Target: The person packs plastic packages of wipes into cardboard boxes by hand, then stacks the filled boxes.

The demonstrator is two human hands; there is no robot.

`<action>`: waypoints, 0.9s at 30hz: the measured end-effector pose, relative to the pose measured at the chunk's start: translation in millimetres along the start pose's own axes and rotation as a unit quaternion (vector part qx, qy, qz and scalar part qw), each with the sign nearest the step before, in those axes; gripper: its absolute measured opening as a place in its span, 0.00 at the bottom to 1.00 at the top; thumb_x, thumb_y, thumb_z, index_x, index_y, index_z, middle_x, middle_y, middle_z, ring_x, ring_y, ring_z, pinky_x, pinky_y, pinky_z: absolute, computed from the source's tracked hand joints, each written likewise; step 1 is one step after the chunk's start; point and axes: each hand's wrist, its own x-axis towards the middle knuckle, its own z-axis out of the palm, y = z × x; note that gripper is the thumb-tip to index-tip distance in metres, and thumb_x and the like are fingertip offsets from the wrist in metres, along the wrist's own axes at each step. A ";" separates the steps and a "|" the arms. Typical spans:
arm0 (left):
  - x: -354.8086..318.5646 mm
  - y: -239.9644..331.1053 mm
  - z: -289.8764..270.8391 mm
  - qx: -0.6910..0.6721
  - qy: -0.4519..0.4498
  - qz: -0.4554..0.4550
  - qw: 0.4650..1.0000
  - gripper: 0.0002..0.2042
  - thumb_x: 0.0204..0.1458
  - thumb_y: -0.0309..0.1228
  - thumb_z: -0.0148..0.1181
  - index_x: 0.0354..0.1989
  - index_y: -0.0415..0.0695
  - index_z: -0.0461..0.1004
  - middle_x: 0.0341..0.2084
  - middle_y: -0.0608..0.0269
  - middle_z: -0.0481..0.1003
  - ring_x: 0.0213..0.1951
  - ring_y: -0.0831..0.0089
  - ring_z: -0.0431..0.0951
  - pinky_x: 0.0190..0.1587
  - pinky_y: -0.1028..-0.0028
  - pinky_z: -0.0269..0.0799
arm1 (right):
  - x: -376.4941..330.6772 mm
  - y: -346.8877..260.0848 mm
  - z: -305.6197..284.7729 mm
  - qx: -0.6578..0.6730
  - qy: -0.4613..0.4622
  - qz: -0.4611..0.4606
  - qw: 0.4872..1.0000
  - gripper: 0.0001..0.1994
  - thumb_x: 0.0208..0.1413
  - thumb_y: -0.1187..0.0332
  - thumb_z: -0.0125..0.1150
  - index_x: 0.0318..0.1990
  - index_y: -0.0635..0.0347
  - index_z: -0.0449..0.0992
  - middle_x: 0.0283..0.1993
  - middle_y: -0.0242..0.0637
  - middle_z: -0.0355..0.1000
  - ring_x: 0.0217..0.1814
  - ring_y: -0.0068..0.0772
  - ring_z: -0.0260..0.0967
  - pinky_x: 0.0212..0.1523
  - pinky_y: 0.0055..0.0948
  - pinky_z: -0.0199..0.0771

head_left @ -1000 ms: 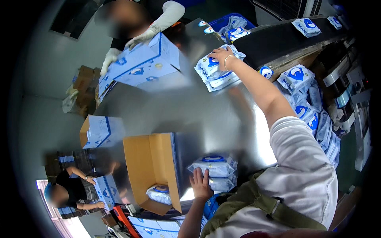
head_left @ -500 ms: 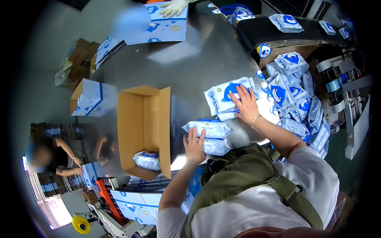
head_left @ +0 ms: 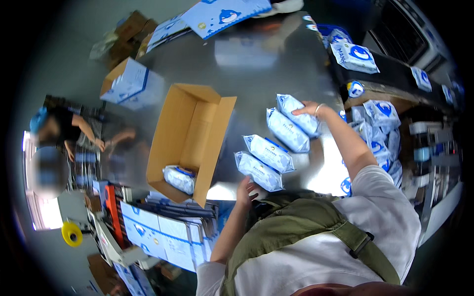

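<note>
Several white-and-blue soft packs lie in a slanted row on the steel table (head_left: 256,64). My right hand (head_left: 308,109) rests on the far pack (head_left: 297,112) at the row's upper end. My left hand (head_left: 247,190) presses against the near pack (head_left: 259,171) at the lower end, so the row sits between both hands. Just left of the row, an open cardboard box (head_left: 197,123) lies with its flaps spread. One pack (head_left: 178,178) is inside it, at the near end.
A pile of the same packs (head_left: 380,128) lies at my right, and more ride a dark conveyor belt (head_left: 390,74). Printed cartons (head_left: 131,84) stand at the upper left, flattened ones (head_left: 163,232) below. A yellow tape roll (head_left: 72,234) and another person (head_left: 59,128) are at the left.
My right hand has brought packs in from the pile at the right. They now lie in one row, with my left hand at its near end. My view has swung toward the box.
</note>
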 end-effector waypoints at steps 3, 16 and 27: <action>-1.4 2.8 30.7 -0.042 0.022 0.012 0.999 0.30 0.49 0.47 0.57 0.57 0.44 0.60 0.48 0.53 0.69 0.49 0.57 0.70 0.49 0.57 0.66 | 32.3 40.9 37.4 0.081 0.055 -0.063 0.993 0.39 0.39 0.46 0.68 0.56 0.63 0.68 0.53 0.44 0.69 0.54 0.36 0.67 0.55 0.30 0.65; -84.6 38.4 12.3 -0.122 -0.002 0.381 0.916 0.32 0.46 0.33 0.63 0.59 0.37 0.57 0.49 0.56 0.67 0.50 0.69 0.68 0.55 0.71 0.61 | -42.1 25.5 33.0 0.456 0.054 -0.249 0.853 0.31 0.42 0.60 0.58 0.55 0.68 0.64 0.50 0.43 0.69 0.52 0.39 0.68 0.56 0.34 0.65; -30.8 167.0 -91.8 -0.218 0.168 0.522 0.807 0.28 0.51 0.42 0.55 0.55 0.34 0.61 0.48 0.53 0.68 0.48 0.66 0.69 0.53 0.70 0.63 | 34.6 -253.8 107.1 0.033 0.054 -0.463 0.884 0.25 0.47 0.56 0.60 0.49 0.63 0.72 0.37 0.27 0.70 0.38 0.19 0.62 0.40 0.21 0.64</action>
